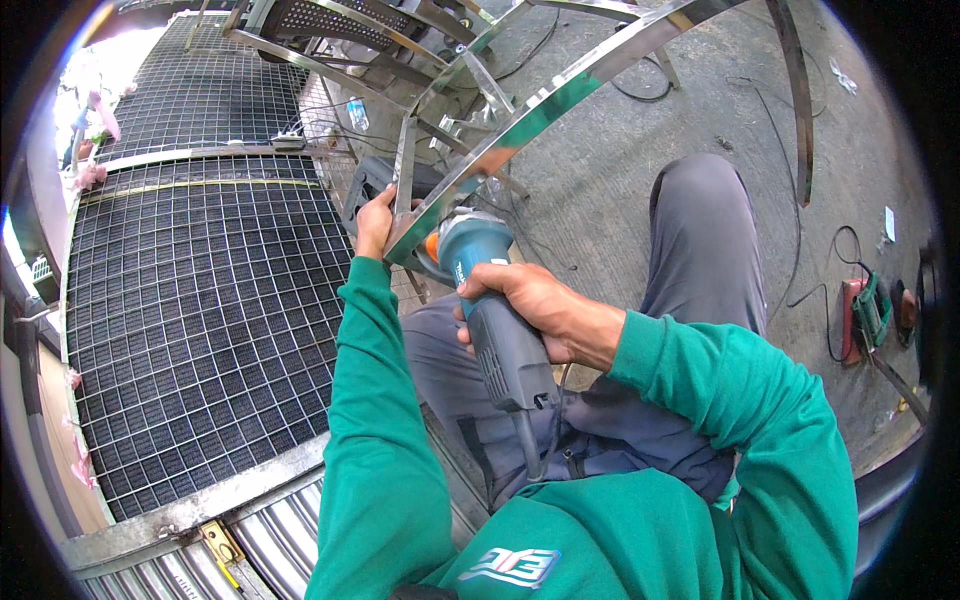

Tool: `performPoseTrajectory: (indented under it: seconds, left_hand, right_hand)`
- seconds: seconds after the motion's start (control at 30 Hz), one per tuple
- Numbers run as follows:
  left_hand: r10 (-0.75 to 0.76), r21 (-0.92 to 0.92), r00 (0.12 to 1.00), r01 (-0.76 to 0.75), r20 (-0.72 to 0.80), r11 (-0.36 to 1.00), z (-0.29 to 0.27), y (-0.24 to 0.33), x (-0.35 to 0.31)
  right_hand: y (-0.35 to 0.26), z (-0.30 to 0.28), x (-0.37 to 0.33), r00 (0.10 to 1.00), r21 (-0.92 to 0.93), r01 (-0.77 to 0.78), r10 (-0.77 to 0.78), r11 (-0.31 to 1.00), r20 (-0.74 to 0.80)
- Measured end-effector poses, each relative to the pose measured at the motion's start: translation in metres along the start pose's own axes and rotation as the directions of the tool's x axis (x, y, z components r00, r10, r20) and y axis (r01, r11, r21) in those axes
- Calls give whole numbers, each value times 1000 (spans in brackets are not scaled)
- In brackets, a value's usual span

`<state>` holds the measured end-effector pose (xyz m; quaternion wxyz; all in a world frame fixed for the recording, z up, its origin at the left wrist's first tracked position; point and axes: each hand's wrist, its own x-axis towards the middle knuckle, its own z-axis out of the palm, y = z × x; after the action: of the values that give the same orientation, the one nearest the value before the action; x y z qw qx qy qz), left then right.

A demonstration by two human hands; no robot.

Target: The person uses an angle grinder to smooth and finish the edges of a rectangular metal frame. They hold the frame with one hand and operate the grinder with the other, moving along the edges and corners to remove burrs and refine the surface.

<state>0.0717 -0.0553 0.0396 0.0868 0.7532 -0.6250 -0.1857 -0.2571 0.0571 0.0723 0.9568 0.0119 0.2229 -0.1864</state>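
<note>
here, right fingers [487, 278] wrap the grinder [500, 345] — its body inside them.

Green sweatshirt [620, 525] – 2 long sleeves [385, 400], 1 whitish chest print [512, 567] – grey trousers [705, 235].

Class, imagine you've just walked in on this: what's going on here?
The person's right hand grips an angle grinder, teal at the head and dark grey behind. The left hand holds the near end of a shiny metal frame. The grinder's head is close by that end; whether its disc touches or spins is unclear. Another green tool lies on the floor to the right.
</note>
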Motion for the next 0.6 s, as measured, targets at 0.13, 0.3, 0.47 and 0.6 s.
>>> performPoseTrajectory:
  seconds: [0.13, 0.3, 0.47, 0.6]
  left_hand:
    - [14, 110, 998, -6, -69, 994, 7, -18, 14]
    - [51, 2, 999, -51, -10, 999, 7, -29, 15]
    - [15, -18, 999, -16, -40, 1000, 5, -19, 11]
    - [188, 98, 982, -186, -11, 978, 3, -15, 5]
  right_hand:
    - [-1, -1, 0, 1000, -20, 11, -11, 1000, 6]
    - [0, 0, -1, 1000, -12, 14, -14, 1000, 7]
    - [-1, 0, -1, 1000, -5, 9, -9, 1000, 7]
    - [-1, -1, 0, 1000, -25, 18, -19, 1000, -13]
